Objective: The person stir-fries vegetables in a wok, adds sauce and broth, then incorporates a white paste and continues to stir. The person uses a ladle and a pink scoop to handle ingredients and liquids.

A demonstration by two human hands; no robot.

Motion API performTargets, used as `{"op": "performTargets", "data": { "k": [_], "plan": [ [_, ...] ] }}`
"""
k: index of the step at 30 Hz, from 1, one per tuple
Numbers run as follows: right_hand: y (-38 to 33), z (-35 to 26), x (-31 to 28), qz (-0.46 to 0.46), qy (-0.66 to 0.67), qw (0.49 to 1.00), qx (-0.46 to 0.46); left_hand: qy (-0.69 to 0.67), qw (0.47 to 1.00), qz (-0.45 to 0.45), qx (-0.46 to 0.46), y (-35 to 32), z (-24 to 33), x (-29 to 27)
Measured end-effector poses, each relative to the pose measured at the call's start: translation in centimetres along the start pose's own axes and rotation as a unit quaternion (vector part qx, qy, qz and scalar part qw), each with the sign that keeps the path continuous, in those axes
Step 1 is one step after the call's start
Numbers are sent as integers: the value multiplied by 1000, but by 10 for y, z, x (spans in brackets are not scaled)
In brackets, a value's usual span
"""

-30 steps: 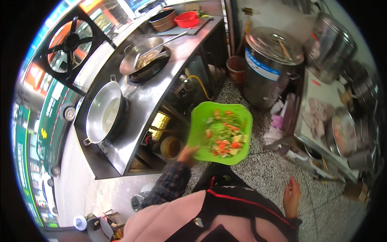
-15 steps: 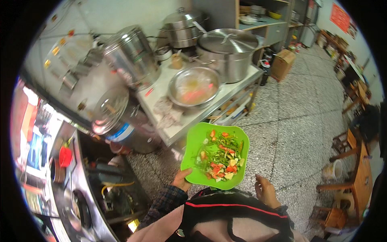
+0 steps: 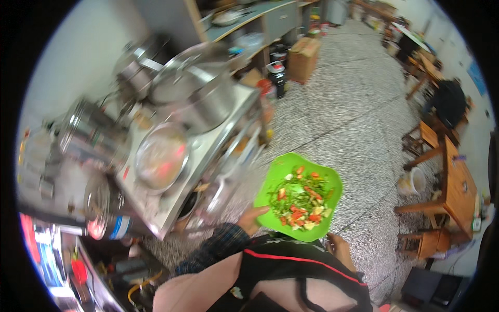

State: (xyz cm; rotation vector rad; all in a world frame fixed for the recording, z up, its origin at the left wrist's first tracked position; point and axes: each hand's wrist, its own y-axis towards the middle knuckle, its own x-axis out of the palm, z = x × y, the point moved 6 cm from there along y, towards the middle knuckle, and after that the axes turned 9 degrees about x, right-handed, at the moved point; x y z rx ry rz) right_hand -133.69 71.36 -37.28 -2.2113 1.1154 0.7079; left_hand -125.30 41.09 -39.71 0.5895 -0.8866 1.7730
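Note:
A square bright green plastic bowl [image 3: 266, 219] is held in front of my body, fairly level. Inside lie cut vegetables [image 3: 302, 200]: green strips with red-orange and pale pieces. My left hand [image 3: 251, 220] is closed on the bowl's left edge, with its thumb over the rim and the other fingers hidden beneath. Close by the bowl's lower right corner is my right hand [image 3: 340, 247], its fingers loosely bent and apart. Whether those fingertips touch the bowl I cannot make out.
To the left stands a metal-edged table [image 3: 169, 217] with a steel basin [image 3: 162, 157], a large lidded pot [image 3: 210, 101] and a tall steel canister [image 3: 94, 132]. A cardboard box [image 3: 303, 59] sits on the speckled floor beyond. Wooden tables [image 3: 457, 193] and stools line the right side.
The view has swung to the right, so the table and pots appear farther left. The bowl stays in my left hand; my right hand is now closer to its corner.

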Motion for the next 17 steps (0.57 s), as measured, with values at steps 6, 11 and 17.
{"op": "performTargets", "data": {
  "k": [6, 11, 17],
  "plan": [
    [106, 10, -98, 47, -41, 997, -45, -42, 998, -12, 53, 101, 9, 65],
    [192, 25, -158, 70, -56, 995, -48, -57, 995, 16, 84, 184, 24, 98],
    [332, 12, -200, 27, -60, 993, -101, 14, 991, 37, 128, 314, 57, 111]
  ]
}}
